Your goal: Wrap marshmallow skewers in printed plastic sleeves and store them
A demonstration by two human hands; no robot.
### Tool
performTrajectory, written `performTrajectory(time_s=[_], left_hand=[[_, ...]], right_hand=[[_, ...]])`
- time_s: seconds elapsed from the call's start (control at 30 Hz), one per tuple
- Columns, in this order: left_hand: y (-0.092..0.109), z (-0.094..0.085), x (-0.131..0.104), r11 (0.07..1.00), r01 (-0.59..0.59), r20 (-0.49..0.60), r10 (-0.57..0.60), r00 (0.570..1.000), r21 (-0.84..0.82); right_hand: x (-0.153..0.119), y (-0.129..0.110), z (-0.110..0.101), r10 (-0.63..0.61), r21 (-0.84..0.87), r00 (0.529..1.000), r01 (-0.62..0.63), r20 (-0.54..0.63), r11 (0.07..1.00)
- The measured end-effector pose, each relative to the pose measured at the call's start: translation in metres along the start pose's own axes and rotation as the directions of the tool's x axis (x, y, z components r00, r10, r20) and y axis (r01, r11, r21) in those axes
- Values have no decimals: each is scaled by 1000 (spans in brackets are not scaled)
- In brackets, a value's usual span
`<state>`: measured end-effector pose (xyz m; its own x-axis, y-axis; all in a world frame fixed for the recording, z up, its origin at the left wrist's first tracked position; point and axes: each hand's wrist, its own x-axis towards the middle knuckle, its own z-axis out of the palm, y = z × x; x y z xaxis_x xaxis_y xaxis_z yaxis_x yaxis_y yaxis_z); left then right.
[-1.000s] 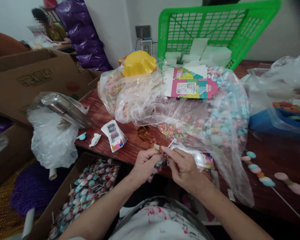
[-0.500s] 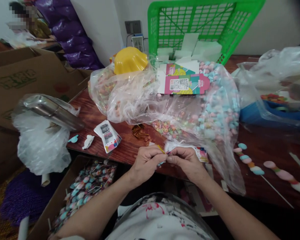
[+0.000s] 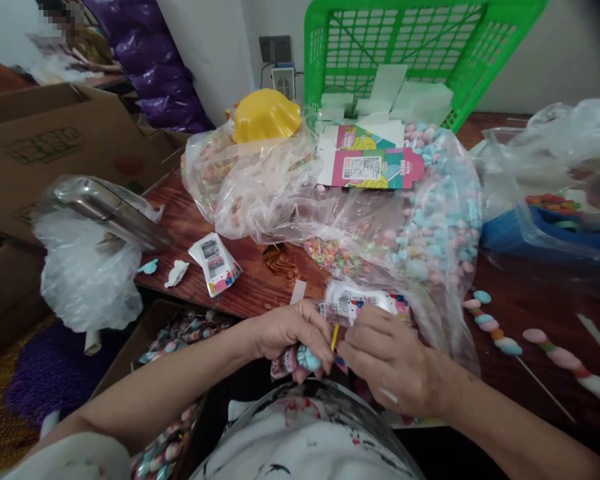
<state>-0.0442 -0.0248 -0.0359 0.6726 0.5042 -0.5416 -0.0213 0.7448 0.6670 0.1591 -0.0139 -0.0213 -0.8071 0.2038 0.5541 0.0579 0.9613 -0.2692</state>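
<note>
My left hand (image 3: 300, 337) is closed around a bagged marshmallow skewer (image 3: 307, 359), with blue and pink pieces showing through its printed wrapper. A yellow twist tie (image 3: 335, 337) stands up between my hands. My right hand (image 3: 397, 360) is curled with its knuckles up and its fingertips at the tie; the fingers cover most of what they pinch. A short white stick (image 3: 389, 395) shows against the right hand. Just beyond my hands lie printed clear bags (image 3: 355, 300). Farther back is a bundle of gold twist ties (image 3: 280, 259).
Bags of candy (image 3: 435, 200) cover the table's middle, a flat printed box (image 3: 370, 163) on top. A green basket (image 3: 313, 60) stands behind. At left are a card stack (image 3: 215, 263) and steel flask (image 3: 113, 212). Skewers fill a carton (image 3: 150, 373) below; unwrapped marshmallow skewers (image 3: 490, 323) lie right.
Both hands have come lower and nearer my body. The right hand has turned from a fingertip pinch to knuckles up, and the bagged skewer now shows under the left hand.
</note>
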Motion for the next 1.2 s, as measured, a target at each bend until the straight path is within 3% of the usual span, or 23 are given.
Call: performTrajectory(time_s=[0.1, 0.2, 0.43, 0.6, 0.77, 0.83, 0.87, 0.93, 0.97, 1.0, 1.03, 1.07, 1.1, 1.13, 1.17, 1.2], left_hand=[[4, 2, -1, 988, 142, 108, -147, 983, 54], [6, 3, 1, 963, 239, 173, -258, 951, 123], [8, 5, 6, 903, 288, 272, -379, 885, 319], [8, 5, 12, 899, 201, 367, -352, 861, 390], [25, 6, 15, 891, -6, 388, -191, 902, 453], [38, 13, 10, 752, -160, 343, -94, 935, 640], [44, 18, 6, 606, -228, 304, -25, 952, 762], [51, 29, -2, 178, -261, 227, 189, 955, 949], [51, 34, -4, -52, -210, 216, 319, 923, 976], [50, 39, -5, -261, -128, 237, 449, 861, 957], [46, 43, -3, -424, -28, 283, 553, 783, 905], [41, 46, 0, -532, 69, 343, 635, 692, 844], [36, 47, 5, -580, 133, 401, 693, 600, 804], [30, 47, 11, -568, 155, 423, 743, 518, 808], [25, 46, 18, -502, 119, 404, 795, 453, 856], [20, 45, 25, -373, 23, 334, 854, 399, 928]], right_hand=[[-4, -12, -3, -113, -94, 993, 114, 18, 989], [-6, -18, -1, -148, -116, 989, 148, 6, 982], [-9, -21, 5, -197, 16, 978, 197, 60, 980], [-13, -18, 8, -218, -36, 975, 220, 45, 975], [-11, -22, 7, -115, -93, 993, 116, 12, 989], [-11, -24, 6, -76, -141, 996, 81, 46, 987], [-11, -24, 6, -58, -188, 996, 70, 68, 980], [-13, -17, 6, -12, -304, 995, 41, 99, 952], [-13, -11, 6, 24, -352, 996, 10, 92, 936], [-13, -2, 5, 77, -382, 995, -45, 69, 923], [-13, 9, 4, 155, -382, 988, -133, 27, 915], [-11, 21, 2, 249, -355, 968, -242, -26, 903], [-9, 33, -1, 356, -304, 931, -362, -79, 881], [-7, 43, -5, 444, -252, 885, -465, -140, 848], [-3, 51, -8, 510, -210, 839, -542, -191, 813], [0, 54, -12, 544, -193, 804, -589, -240, 785]])
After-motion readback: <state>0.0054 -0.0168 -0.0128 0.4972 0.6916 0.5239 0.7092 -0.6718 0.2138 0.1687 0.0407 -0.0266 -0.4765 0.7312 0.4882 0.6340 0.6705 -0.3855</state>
